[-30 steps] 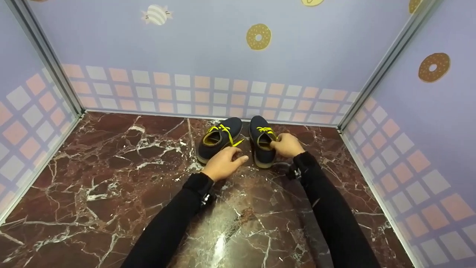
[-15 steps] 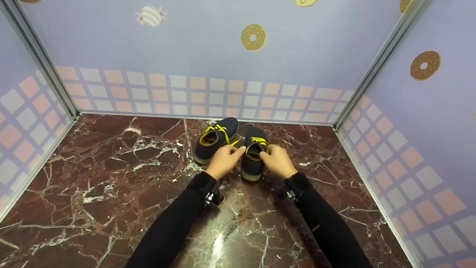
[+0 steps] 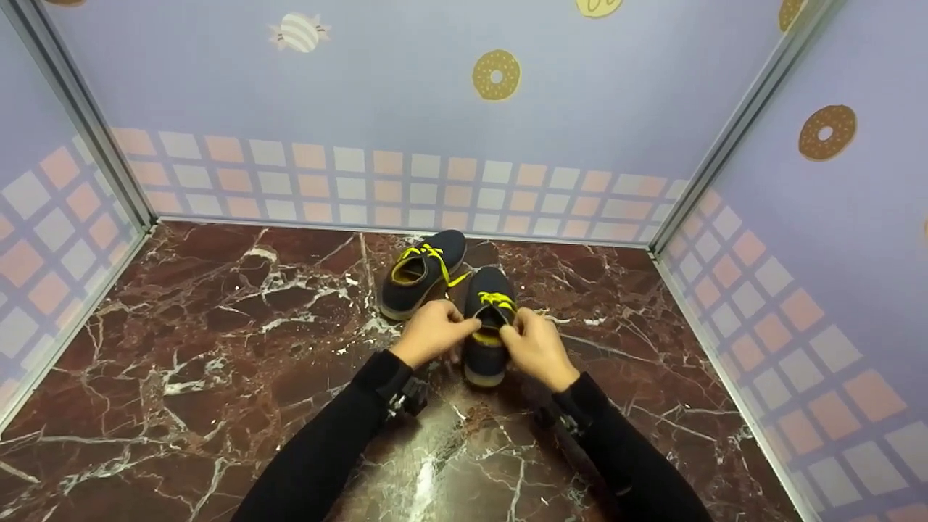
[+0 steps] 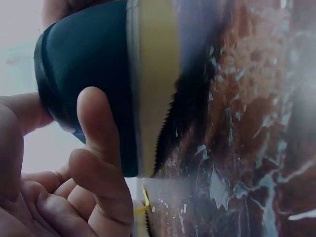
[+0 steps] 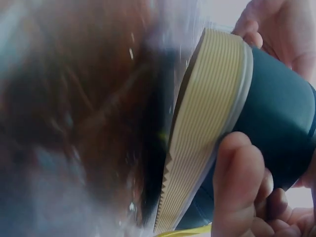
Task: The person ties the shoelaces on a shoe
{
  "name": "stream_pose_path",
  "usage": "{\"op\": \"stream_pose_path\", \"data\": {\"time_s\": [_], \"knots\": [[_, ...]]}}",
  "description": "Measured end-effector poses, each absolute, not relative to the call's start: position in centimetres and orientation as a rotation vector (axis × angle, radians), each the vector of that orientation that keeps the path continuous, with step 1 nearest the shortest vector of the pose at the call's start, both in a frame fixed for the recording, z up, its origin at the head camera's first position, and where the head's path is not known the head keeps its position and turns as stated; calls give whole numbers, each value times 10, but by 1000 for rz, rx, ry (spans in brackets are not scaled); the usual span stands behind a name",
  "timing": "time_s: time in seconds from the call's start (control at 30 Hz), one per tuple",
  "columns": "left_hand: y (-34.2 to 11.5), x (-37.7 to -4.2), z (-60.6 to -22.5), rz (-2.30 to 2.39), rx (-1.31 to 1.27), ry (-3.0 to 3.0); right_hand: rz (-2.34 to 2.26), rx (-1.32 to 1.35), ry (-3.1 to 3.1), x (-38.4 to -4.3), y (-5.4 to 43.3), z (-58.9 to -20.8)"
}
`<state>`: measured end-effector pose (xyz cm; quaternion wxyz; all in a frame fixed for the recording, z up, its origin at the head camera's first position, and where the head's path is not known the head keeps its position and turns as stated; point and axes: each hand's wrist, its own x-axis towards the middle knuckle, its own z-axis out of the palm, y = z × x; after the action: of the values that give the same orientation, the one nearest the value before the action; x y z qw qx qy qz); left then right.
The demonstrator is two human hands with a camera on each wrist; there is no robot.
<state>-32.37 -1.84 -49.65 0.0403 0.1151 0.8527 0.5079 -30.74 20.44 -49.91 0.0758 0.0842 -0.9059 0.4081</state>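
Two dark navy lace-up shoes with yellow laces are on the floor in the head view. Both hands hold the nearer shoe (image 3: 486,360) at its collar, its toe pointing toward the wall. My left hand (image 3: 433,335) pinches the collar's left edge; my right hand (image 3: 538,349) pinches the right edge. In the left wrist view, fingertips (image 4: 96,116) lie along the navy side (image 4: 89,54) above the pale sole. The right wrist view has fingers (image 5: 239,173) against the ribbed cream sole (image 5: 212,94). Beside it, the other shoe (image 3: 451,250) stands untouched, angled right, a loose lace end (image 3: 457,280) trailing.
The floor (image 3: 239,377) is glossy reddish-brown marble with white veins. A lilac wall (image 3: 406,109) with pink and white squares rises just behind the shoes. Side panels (image 3: 834,304) meet it at metal corner posts (image 3: 750,123).
The nearer shoe has come back from the wall toward me and slightly left. My left hand has left the other shoe's side and now grips this shoe's collar with the right hand.
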Motion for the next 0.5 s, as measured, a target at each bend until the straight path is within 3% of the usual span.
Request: {"op": "stream_pose_path", "data": {"time_s": [0.5], "knots": [[-51,-252,-487,1176,497,2818,1343,491,-2744,-238,182,-503]]}}
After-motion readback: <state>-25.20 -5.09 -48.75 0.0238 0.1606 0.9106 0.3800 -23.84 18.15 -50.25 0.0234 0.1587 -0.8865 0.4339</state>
